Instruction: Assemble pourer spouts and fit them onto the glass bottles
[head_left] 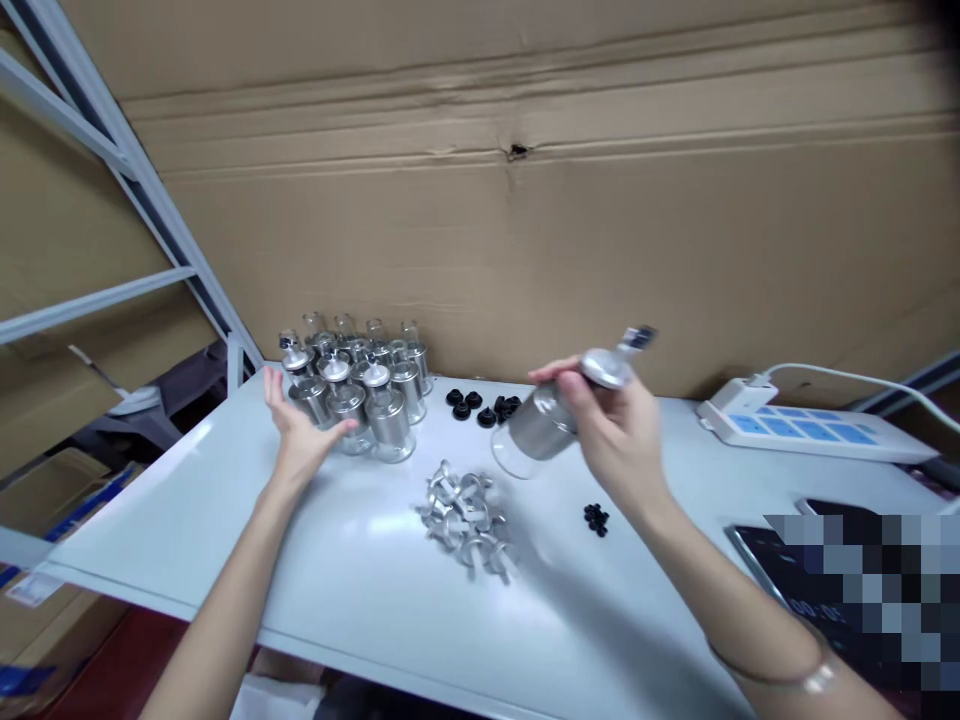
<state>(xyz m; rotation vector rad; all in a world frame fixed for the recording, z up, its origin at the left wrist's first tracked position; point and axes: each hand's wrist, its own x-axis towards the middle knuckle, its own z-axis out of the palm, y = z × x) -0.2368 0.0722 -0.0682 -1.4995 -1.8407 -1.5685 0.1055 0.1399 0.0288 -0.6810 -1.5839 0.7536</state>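
My right hand (626,435) is closed round the neck of a glass bottle (544,420) with a metal sleeve, holding it tilted above the table. Its round silver cap (606,368) has a spout with a black tip. My left hand (300,428) has its fingers spread and holds nothing; it is beside a group of similar bottles (388,425) standing upright. Three in the front row carry silver caps (335,370), while those behind show bare glass necks. Between my arms lies a pile of loose silver caps (466,515) with pale stems.
Black stoppers (487,416) lie near the cardboard wall (525,250). A small heap of black pieces (596,519) sits right of the silver pile. At the right are a power strip (802,428) with a white cable and a dark phone (780,570). A metal rack frame (161,220) rises at left.
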